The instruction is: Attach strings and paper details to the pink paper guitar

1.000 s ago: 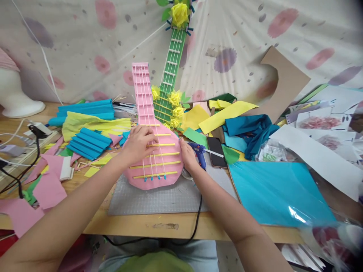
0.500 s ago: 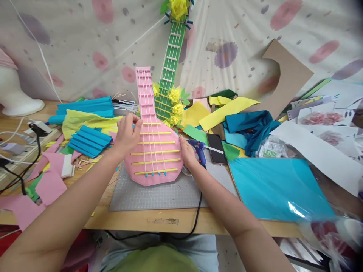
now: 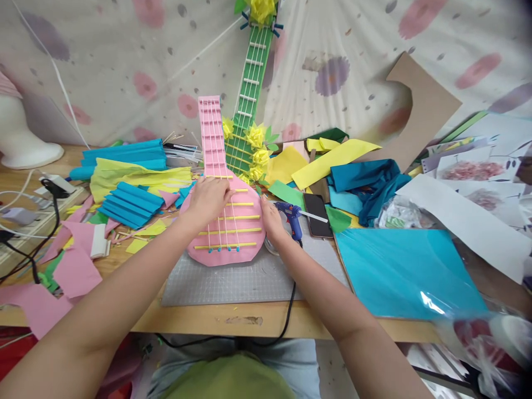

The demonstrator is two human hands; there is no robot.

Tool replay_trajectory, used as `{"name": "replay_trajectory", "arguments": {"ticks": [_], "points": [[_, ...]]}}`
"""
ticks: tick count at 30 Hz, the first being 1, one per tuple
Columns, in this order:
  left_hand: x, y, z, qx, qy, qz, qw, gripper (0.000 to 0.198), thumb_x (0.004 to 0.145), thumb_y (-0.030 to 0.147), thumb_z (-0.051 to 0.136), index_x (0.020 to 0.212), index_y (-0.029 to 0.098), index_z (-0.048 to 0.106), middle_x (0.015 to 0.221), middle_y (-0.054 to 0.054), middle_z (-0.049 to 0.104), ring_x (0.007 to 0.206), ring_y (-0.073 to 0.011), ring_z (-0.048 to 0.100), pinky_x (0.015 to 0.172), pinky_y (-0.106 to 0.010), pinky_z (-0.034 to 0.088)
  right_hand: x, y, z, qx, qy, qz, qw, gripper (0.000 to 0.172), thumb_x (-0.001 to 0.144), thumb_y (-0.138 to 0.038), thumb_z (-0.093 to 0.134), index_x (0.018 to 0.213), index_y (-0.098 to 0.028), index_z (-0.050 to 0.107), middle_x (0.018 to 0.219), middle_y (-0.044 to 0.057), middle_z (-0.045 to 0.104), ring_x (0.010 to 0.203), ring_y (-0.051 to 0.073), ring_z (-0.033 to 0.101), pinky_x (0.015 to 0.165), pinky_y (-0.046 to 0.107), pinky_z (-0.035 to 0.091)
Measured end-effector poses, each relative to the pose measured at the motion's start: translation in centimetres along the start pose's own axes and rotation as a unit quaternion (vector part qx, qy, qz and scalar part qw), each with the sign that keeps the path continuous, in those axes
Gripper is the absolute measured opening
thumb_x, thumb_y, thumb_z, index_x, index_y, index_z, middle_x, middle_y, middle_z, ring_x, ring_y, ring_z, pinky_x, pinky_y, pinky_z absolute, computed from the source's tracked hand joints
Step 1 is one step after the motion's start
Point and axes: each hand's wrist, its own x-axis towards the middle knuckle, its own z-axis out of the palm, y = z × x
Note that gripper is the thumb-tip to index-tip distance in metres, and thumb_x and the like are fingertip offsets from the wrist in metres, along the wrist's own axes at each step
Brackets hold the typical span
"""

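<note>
A pink paper lute (image 3: 245, 233) with white strings, yellow cross strips and small blue pegs stands tilted back over a grey cutting mat (image 3: 187, 288). My left hand (image 3: 210, 197) lies across its upper body, fingers curled together over the strings; what they pinch, if anything, is hidden. At the lute's right edge my right hand (image 3: 271, 219) is closed on the rim, steadying it. A blue glue gun (image 3: 294, 221) lies just beyond the right hand. Behind rises a green paper lute (image 3: 249, 91) with yellow paper flowers (image 3: 255, 137).
Right of the glue gun lies a phone (image 3: 318, 213). Pleated blue paper (image 3: 131, 205) and pink scraps (image 3: 77, 271) cover the left side, near a power strip (image 3: 54, 213). A blue sheet (image 3: 407, 271) lies at right. A black cord (image 3: 291, 316) hangs over the table's front edge.
My left hand has moved right, from the lute's left edge onto the strings. The lute's lower end has shifted slightly up; my right hand keeps its hold on the edge.
</note>
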Motion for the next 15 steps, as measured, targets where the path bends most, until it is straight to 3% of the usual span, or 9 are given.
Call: {"name": "replay_trajectory", "arguments": {"ticks": [3, 6, 10, 15], "points": [[0.2, 0.1, 0.1, 0.0, 0.016, 0.007, 1.0, 0.021, 0.083, 0.023, 0.039, 0.072, 0.016, 0.055, 0.077, -0.01, 0.063, 0.084, -0.0246, 0.056, 0.077, -0.038, 0.034, 0.1, 0.3, 0.1, 0.0, 0.006, 0.0, 1.0, 0.043, 0.086, -0.046, 0.036, 0.096, -0.016, 0.065, 0.113, 0.008, 0.063, 0.114, 0.02, 0.052, 0.101, 0.037, 0.035], [0.3, -0.3, 0.0, -0.034, 0.051, -0.062, 0.996, 0.021, 0.083, 0.022, 0.038, 0.068, 0.017, 0.052, 0.072, -0.008, 0.06, 0.077, -0.0228, 0.055, 0.073, -0.036, 0.035, 0.4, 0.7, 0.0, 0.015, 0.016, 0.007, 1.0, 0.046, 0.085, -0.05, 0.035, 0.096, -0.016, 0.064, 0.112, 0.009, 0.063, 0.111, 0.021, 0.054, 0.098, 0.037, 0.038], [0.2, -2.1, -0.6, -0.115, 0.145, -0.193, 0.964, 0.019, 0.084, 0.023, 0.037, 0.069, 0.019, 0.048, 0.067, -0.004, 0.054, 0.067, -0.0184, 0.051, 0.063, -0.03, 0.033, 0.9, 0.9, -0.3, 0.036, 0.015, -0.004, 0.999, 0.052, 0.084, -0.055, 0.033, 0.101, -0.015, 0.062, 0.116, 0.01, 0.061, 0.109, 0.02, 0.055, 0.096, 0.036, 0.04], [0.1, -4.5, -1.1, -0.207, 0.216, -0.239, 0.924, 0.025, 0.084, 0.024, 0.038, 0.059, 0.02, 0.037, 0.058, 0.0, 0.042, 0.058, -0.0143, 0.041, 0.055, -0.027, 0.028, 0.8, 0.7, -0.6, 0.011, 0.013, -0.015, 1.0, 0.054, 0.083, -0.057, 0.034, 0.1, -0.015, 0.063, 0.116, 0.011, 0.061, 0.112, 0.02, 0.054, 0.1, 0.037, 0.036]]}}
